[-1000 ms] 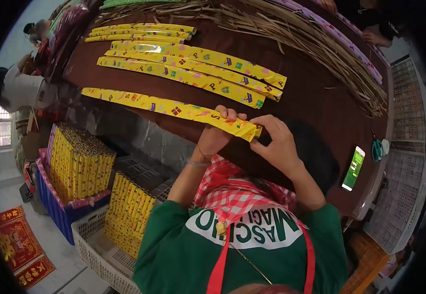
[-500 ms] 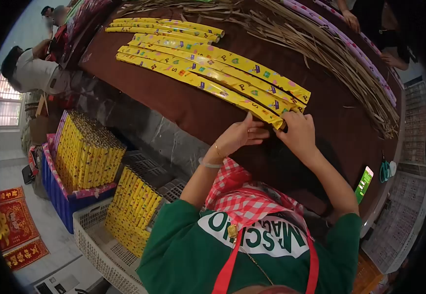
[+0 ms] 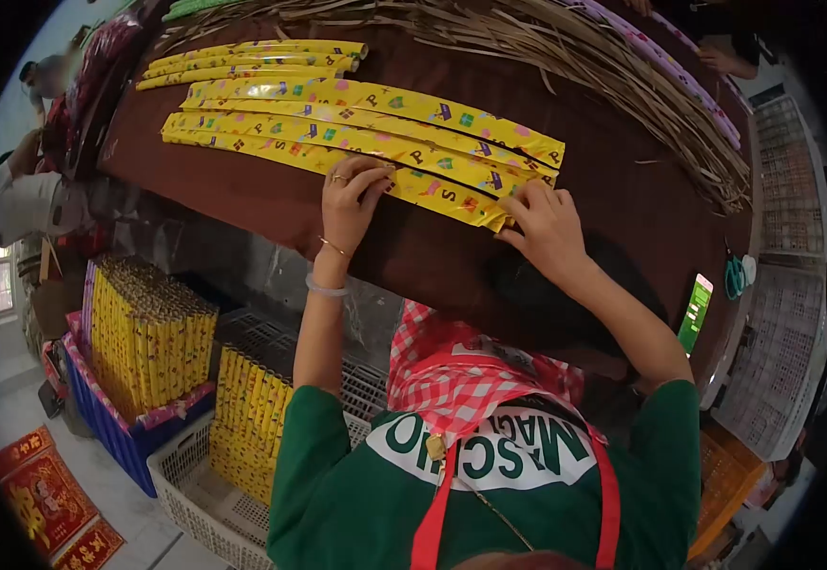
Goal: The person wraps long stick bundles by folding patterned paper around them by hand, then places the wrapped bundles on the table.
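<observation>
Several long yellow strips [image 3: 442,112] of shiny printed wrapping lie side by side on the brown-covered table [image 3: 413,252]. My left hand [image 3: 352,195] is closed at the near edge of the front strip [image 3: 271,142], about midway along it, thumb against the fingers. At that strip's right end, my right hand [image 3: 545,223] pinches the yellow wrapping, and its fingers partly hide the end. Further left on the table, several yellow wrapped tubes [image 3: 252,60] rest in a small group.
Dry flat brown strips [image 3: 604,81] run along the table's far side beside purple wrapped lengths [image 3: 661,66]. A phone [image 3: 695,313] and scissors [image 3: 735,275] sit at right. At left, a blue crate [image 3: 114,408] and a white basket [image 3: 181,484] hold yellow wrapped tubes. Other people stand around the table.
My left hand has moved left along the front strip, away from my right hand, and now closes at its edge. My right hand stays at the right end. The view has shifted slightly.
</observation>
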The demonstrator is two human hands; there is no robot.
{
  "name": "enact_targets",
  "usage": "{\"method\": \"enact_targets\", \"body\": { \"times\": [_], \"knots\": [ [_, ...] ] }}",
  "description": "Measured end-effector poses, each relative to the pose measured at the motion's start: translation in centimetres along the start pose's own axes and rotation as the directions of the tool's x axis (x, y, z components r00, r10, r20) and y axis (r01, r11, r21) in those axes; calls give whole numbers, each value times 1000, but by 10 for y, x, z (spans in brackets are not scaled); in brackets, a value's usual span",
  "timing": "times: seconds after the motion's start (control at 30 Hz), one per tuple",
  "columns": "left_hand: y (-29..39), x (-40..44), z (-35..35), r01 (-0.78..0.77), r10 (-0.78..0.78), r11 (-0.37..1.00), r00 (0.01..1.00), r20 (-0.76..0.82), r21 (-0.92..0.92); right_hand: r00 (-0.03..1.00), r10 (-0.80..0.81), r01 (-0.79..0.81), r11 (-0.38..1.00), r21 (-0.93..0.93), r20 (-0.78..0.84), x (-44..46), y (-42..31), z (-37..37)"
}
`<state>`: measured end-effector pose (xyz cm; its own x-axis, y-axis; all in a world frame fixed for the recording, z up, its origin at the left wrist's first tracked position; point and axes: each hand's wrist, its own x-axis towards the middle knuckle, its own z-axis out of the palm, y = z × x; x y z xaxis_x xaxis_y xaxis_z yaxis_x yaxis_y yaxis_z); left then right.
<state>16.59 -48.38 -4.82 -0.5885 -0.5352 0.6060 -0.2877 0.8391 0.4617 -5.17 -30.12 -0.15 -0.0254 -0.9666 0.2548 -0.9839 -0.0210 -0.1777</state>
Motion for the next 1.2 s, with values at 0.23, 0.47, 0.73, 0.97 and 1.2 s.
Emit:
{"method": "enact_targets", "body": {
  "times": [0.23,0.47,0.73,0.97,1.2],
  "knots": [
    [-3,-4,4,37,-37,999,998,-45,-13,925,-375,379,920,100,-57,4,18,10],
    [-4,-5,6,63,-64,998,996,-55,-23,786,-611,617,785,57,-96,5,31,3],
    [-2,-4,4,65,-67,997,997,-49,-44,794,-601,605,797,12,-88,1,29,1],
    [-2,-5,3,71,-73,996,997,-36,-48,800,-579,578,814,-57,-158,-5,32,2],
    [-2,-4,5,90,-92,994,995,-28,-62,850,-512,513,858,-25,-126,-13,39,-10]
  ]
}}
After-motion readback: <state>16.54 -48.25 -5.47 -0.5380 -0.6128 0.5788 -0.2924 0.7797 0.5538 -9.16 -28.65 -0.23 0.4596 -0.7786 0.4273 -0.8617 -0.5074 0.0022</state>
